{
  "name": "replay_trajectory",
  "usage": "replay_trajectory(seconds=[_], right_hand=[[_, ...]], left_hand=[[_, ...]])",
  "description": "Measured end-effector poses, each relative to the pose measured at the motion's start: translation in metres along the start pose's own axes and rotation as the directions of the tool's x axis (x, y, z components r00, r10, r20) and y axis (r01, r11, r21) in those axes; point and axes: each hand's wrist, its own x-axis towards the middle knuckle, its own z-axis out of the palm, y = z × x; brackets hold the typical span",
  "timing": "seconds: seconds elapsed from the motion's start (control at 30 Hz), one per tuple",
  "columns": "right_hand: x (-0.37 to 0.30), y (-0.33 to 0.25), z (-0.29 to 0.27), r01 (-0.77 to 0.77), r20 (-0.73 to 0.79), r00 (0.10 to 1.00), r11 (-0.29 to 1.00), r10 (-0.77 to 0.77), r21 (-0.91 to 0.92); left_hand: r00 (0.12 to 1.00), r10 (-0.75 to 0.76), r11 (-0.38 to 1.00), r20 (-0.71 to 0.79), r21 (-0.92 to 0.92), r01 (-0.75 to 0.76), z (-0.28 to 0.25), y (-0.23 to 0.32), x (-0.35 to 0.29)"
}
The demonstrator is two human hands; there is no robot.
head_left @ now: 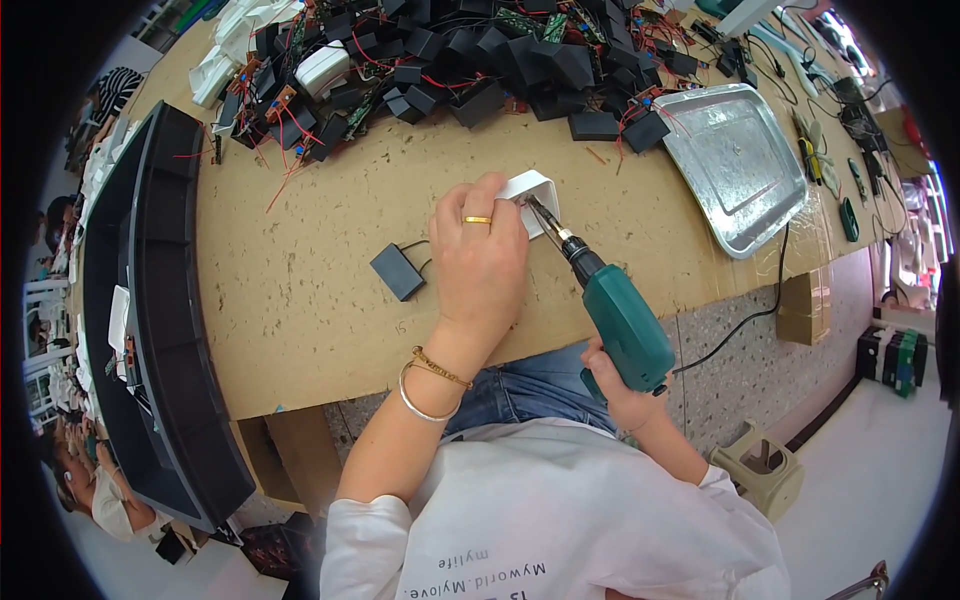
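Observation:
My left hand (pixel 478 262) is closed round a small white plastic housing (pixel 541 186) over the tabletop, its fingers covering part of it. In my right hand (pixel 628 400) is a green pistol-shaped soldering gun (pixel 628 318) with a black cord. Its slim metal tip reaches into the housing's open side, close to my left fingertips. What the tip touches inside is too small to make out. A black rectangular box (pixel 398 272) lies just left of my left hand, with thin dark wires running from it toward that hand.
Black boxes (pixel 480 102), circuit boards and red wires are heaped along the table's (pixel 320 320) far side. At the right lies a shiny metal tray (pixel 735 165), with yellow-handled cutters (pixel 808 160) beyond it. A long black bin (pixel 180 300) stands along the left edge.

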Motion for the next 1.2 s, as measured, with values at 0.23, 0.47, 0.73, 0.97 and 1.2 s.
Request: replay_trajectory(seconds=[0.23,0.47,0.73,0.97,1.2], right_hand=[[-0.001,0.005,-0.001,0.011,0.001,1.000,1.000,-0.011,0.009],[-0.007,0.016,-0.009,0.029,0.038,0.999,0.983,-0.036,0.179],[-0.009,0.023,-0.019,0.143,0.113,0.974,0.919,-0.196,0.368],[-0.007,0.015,-0.015,0.060,0.029,0.996,0.908,-0.079,0.414],[-0.007,0.021,-0.015,0.092,0.082,0.987,0.897,-0.140,0.433]], left_hand=[[1.000,-0.005,1.000,0.004,-0.004,0.005,0.001,-0.001,-0.001],[1.000,-0.015,1.000,0.012,-0.009,0.015,0.000,0.000,-0.001],[1.000,-0.018,1.000,0.022,-0.019,0.018,-0.001,0.002,0.000],[1.000,-0.011,1.000,0.022,-0.017,0.011,-0.003,0.002,0.000],[1.000,-0.011,1.000,0.028,-0.010,0.011,-0.004,0.001,0.000]])
